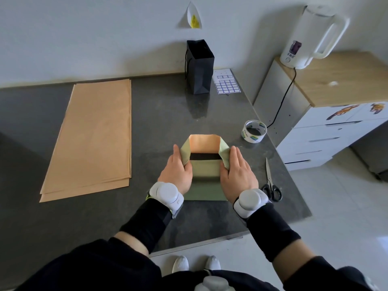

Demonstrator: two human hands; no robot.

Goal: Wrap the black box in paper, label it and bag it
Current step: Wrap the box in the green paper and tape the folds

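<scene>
Only a strip of the black box [204,156] shows at frame centre, inside green wrapping paper [206,171]. The left hand [178,171] and right hand [238,173] each pinch a side flap against it. Tape roll [254,131] and scissors [270,183] lie to the right, with a black gift bag [200,70] above.

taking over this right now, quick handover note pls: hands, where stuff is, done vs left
Hands: left hand and right hand each pinch a side flap of the tan wrapping paper around the flat black box; a strip of box shows bare at the far end.
Right of them: white tape roll, black-handled scissors. At the back: blue-edged label sheet beside the upright black paper bag.
Done: paper folded over the top. Left: close the far end, tape, label, bag.
</scene>
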